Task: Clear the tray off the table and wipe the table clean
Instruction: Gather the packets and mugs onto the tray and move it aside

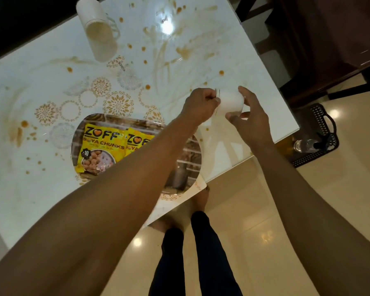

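On the white table (41, 199), smeared and dotted with brown stains, sits a tray (191, 155) with a brick-pattern print near the front edge, one corner jutting past that edge. Two yellow soya chunk packets (100, 150) lie in it, partly hidden by my left forearm. Both hands hold a small white cup (231, 103) just above the table near its right edge. My left hand (201, 104) grips the cup's left end with curled fingers. My right hand (251, 118) wraps around its right side.
A tall white mug (97, 33) with a handle stands at the table's far left. A black plastic basket (323, 133) holding a glass (301, 145) sits on the floor by the table's right corner. Dark wooden furniture (329, 39) stands beyond it. My legs are below the table edge.
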